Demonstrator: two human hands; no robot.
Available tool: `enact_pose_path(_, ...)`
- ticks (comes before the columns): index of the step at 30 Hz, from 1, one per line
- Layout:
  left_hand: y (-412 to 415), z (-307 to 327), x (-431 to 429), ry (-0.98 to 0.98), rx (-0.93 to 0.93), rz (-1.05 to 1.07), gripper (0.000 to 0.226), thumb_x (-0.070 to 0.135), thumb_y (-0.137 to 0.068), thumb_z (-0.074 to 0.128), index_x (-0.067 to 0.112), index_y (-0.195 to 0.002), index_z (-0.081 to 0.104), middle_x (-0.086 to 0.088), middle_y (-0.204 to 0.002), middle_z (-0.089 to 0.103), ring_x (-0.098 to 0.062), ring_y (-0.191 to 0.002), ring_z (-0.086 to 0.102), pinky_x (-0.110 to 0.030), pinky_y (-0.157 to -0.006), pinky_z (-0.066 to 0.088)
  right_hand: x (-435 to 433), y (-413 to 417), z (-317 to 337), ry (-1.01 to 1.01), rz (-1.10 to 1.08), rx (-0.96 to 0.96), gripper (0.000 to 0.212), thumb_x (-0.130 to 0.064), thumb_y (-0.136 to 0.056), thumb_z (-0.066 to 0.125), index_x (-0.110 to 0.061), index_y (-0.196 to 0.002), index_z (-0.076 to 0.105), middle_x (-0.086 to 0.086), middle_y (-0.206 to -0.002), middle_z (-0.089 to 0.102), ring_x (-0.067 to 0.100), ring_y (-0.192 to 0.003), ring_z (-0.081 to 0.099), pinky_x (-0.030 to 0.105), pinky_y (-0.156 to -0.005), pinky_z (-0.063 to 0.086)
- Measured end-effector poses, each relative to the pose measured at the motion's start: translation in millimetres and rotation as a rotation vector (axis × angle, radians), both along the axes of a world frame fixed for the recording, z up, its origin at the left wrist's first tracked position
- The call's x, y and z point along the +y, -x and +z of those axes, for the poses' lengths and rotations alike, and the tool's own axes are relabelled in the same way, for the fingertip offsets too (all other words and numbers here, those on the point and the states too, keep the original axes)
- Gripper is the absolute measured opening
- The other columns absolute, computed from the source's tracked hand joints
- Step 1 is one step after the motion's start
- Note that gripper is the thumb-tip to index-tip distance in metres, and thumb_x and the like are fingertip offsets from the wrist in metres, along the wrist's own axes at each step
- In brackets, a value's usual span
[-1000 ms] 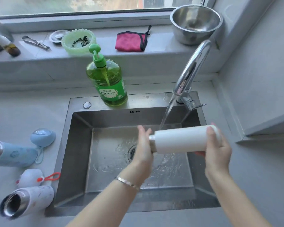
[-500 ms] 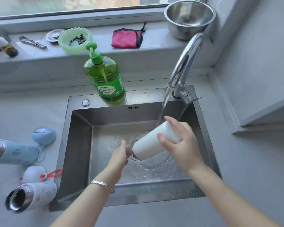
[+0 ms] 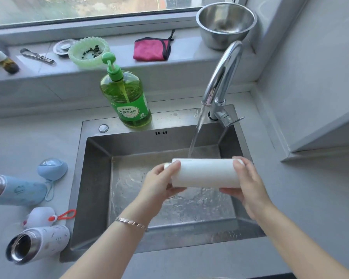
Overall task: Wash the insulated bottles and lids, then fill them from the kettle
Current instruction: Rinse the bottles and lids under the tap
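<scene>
White bottle (image 3: 206, 173) was held level over the sink (image 3: 93, 178), gripped at both ends. Left hand (image 3: 159, 184) curled round the steel mouth end, right hand (image 3: 248, 184) round the base, thumbs on top, fingers beneath. Water stream (image 3: 195, 137) from the faucet (image 3: 222, 77) hit the bottle's top between the hands. Basin floor lay well below both hands, wet. Right sink wall was near the right hand, front rim under the forearms. Soap bottle (image 3: 127, 99) stood on the back rim, beyond the left hand. Well left of the left hand, on the worktop (image 3: 310, 198), blue bottle (image 3: 18, 190) and patterned bottle (image 3: 38, 242) lay on their sides. Blue lid (image 3: 52, 169) sat just beside the blue one, white lid (image 3: 40, 217) between the two, near the sink's left edge.
</scene>
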State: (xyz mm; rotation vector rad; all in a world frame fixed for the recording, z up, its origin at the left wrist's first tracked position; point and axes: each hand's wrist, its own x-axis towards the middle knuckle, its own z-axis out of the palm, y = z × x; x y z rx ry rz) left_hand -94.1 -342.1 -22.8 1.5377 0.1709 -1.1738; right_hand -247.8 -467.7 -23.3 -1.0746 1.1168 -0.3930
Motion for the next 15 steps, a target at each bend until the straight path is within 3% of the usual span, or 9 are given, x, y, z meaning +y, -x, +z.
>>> enact_pose_path(1, -3, 3, -4, -0.001, -0.044, 0.03, 0.051, 0.025, -0.077, 0.075, 0.002, -0.118, 0.055, -0.016, -0.112, 0.059, -0.029, -0.094, 0.062, -0.037, -0.064, 0.06, 2, 1, -2, 0.009, 0.065, 0.023, 0.02, -0.028, -0.092, 0.052, -0.019, -0.111, 0.049, -0.001, -0.102, 0.051, 0.017, -0.09, 0.055, 0.028, -0.058, 0.056)
enact_pose_path(3, -9, 8, -11, -0.048, -0.204, -0.005, 0.062, 0.027, -0.067, 0.08, 0.004, -0.119, 0.056, -0.013, -0.112, 0.061, -0.025, -0.095, 0.063, -0.036, -0.065, 0.059, -1, 4, -4, 0.23, 0.324, 0.186, 0.03, -0.035, -0.083, 0.065, -0.026, -0.108, 0.051, -0.002, -0.112, 0.054, 0.014, -0.096, 0.054, 0.02, -0.064, 0.051)
enact_pose_path(5, -12, 17, -20, -0.1, -0.426, -0.151, 0.058, 0.025, -0.067, 0.083, 0.012, -0.117, 0.057, -0.001, -0.104, 0.062, -0.018, -0.095, 0.062, -0.036, -0.078, 0.057, -6, -2, -3, 0.458, 0.607, 0.347, 0.058, -0.04, -0.072, 0.075, -0.036, -0.122, 0.047, -0.014, -0.121, 0.049, 0.006, -0.106, 0.049, 0.019, -0.079, 0.042)
enact_pose_path(7, -9, 27, -33, -0.11, -0.609, -0.315, 0.066, 0.032, -0.063, 0.084, 0.021, -0.122, 0.054, 0.006, -0.105, 0.06, -0.011, -0.1, 0.059, -0.028, -0.086, 0.05, -6, -19, 1, 0.502, 0.725, 0.314, 0.08, -0.043, -0.063, 0.08, -0.042, -0.131, 0.039, -0.018, -0.121, 0.048, 0.005, -0.108, 0.05, 0.024, -0.086, 0.043)
enact_pose_path(12, -16, 30, -52, -0.057, -0.697, -0.398, 0.085, 0.034, -0.064, 0.084, 0.025, -0.135, 0.039, 0.017, -0.096, 0.055, -0.002, -0.093, 0.059, -0.012, -0.072, 0.041, -14, -53, -16, 0.603, 0.552, 0.308, 0.071, -0.045, -0.054, 0.081, -0.042, -0.117, 0.049, -0.012, -0.108, 0.061, 0.012, -0.095, 0.059, 0.04, -0.08, 0.052)
enact_pose_path(15, -25, 21, -41, -0.112, -0.709, -0.429, 0.073, 0.031, -0.074, 0.077, 0.022, -0.135, 0.039, 0.01, -0.105, 0.055, 0.001, -0.086, 0.059, -0.014, -0.069, 0.044, -21, -59, -28, 0.65, 0.455, 0.355, 0.072, -0.043, -0.056, 0.082, -0.038, -0.12, 0.05, -0.009, -0.106, 0.06, 0.015, -0.099, 0.057, 0.038, -0.082, 0.05)
